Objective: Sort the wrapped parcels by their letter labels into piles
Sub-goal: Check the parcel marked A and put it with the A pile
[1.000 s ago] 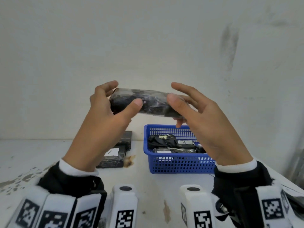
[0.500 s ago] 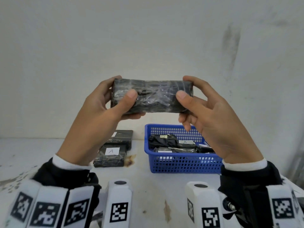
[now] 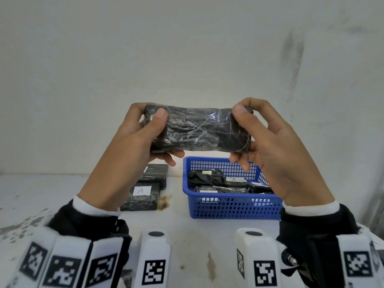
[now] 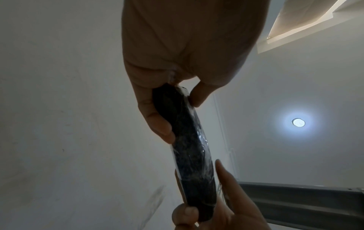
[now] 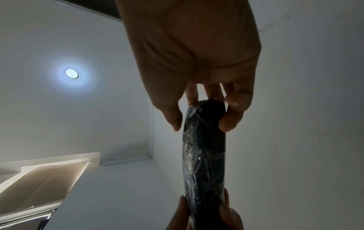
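Note:
A black parcel (image 3: pixel 199 129) wrapped in clear film is held up in front of the wall, its broad side facing me with no label showing. My left hand (image 3: pixel 145 129) grips its left end, thumb on the front and fingers behind. My right hand (image 3: pixel 255 129) pinches its right end the same way. The left wrist view shows the parcel (image 4: pixel 189 146) edge-on between both hands, as does the right wrist view (image 5: pixel 204 155). On the table lies a pile of black parcels (image 3: pixel 143 194), the top one labelled A.
A blue plastic basket (image 3: pixel 232 204) at centre right holds several black parcels, two with visible A labels. A second dark parcel (image 3: pixel 155 173) lies behind the A pile. The white table (image 3: pixel 187 235) has stains; a wall stands close behind it.
Both hands have turned the parcel from its narrow edge toward me to its broad face toward me, raising it slightly. Both thumbs have shifted onto its front face.

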`<action>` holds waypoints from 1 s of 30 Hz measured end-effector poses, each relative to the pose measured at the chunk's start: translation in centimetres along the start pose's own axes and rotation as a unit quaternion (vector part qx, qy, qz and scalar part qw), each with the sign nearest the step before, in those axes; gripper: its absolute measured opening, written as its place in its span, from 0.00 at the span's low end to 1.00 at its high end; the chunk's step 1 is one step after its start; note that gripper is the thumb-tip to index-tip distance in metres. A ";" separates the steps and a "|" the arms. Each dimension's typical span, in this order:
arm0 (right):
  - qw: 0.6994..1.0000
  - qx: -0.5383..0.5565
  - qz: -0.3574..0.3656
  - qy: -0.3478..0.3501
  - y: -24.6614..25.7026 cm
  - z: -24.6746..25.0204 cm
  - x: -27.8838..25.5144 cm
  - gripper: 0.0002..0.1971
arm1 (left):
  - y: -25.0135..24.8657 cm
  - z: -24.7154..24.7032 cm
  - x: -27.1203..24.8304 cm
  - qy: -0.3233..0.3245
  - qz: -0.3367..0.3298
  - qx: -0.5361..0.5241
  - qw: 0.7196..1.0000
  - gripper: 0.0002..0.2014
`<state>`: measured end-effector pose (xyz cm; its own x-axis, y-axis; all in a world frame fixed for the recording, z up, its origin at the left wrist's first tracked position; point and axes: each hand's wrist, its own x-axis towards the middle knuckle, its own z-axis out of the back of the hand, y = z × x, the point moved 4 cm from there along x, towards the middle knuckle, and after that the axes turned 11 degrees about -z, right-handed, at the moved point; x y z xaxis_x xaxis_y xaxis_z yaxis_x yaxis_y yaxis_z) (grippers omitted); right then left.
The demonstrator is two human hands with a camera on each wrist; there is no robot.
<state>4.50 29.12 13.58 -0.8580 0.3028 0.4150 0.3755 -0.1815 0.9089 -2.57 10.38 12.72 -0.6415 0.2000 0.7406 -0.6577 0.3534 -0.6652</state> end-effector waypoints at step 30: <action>0.995 -0.056 0.078 -0.019 -0.1 -1.5 -0.3 0.31 | -0.1 -0.1 -0.5 -0.008 -0.006 0.128 0.992 0.21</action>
<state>4.16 27.67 13.28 -0.7778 0.2971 0.5539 0.4598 -0.3319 0.8237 -2.13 10.33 12.38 -0.6377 0.1817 0.7485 -0.7429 0.1120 -0.6600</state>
